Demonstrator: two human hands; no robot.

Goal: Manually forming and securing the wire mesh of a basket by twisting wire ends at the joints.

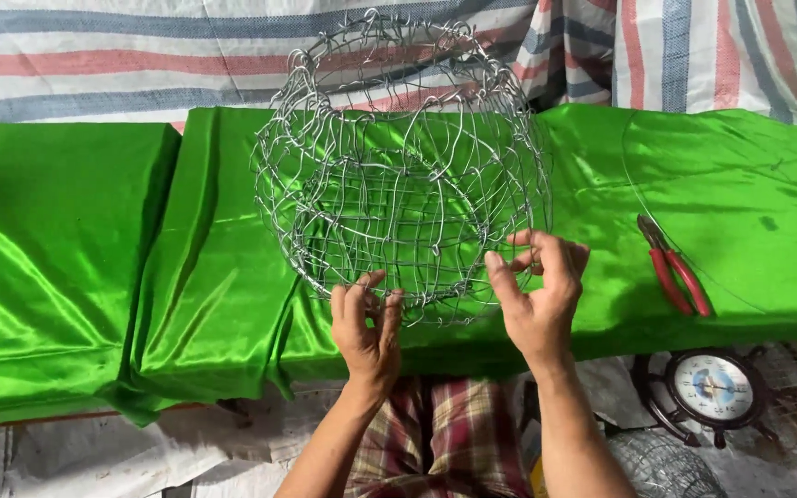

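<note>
A round basket of woven silver wire (398, 166) stands tilted on a table draped in shiny green cloth (94, 249), its base turned toward me. My left hand (366, 323) pinches the wire at the lower rim of the base. My right hand (539, 290) grips the wire at the lower right edge, fingers curled around strands. Both hands hold the basket at its near side.
Red-handled pliers (675, 267) lie on the green cloth to the right, beside a thin loose wire (634, 189). A striped tarp (140, 55) hangs behind. Below the table edge at right sits a round clock in a ship-wheel frame (712, 387) and a wire mesh roll (661, 466).
</note>
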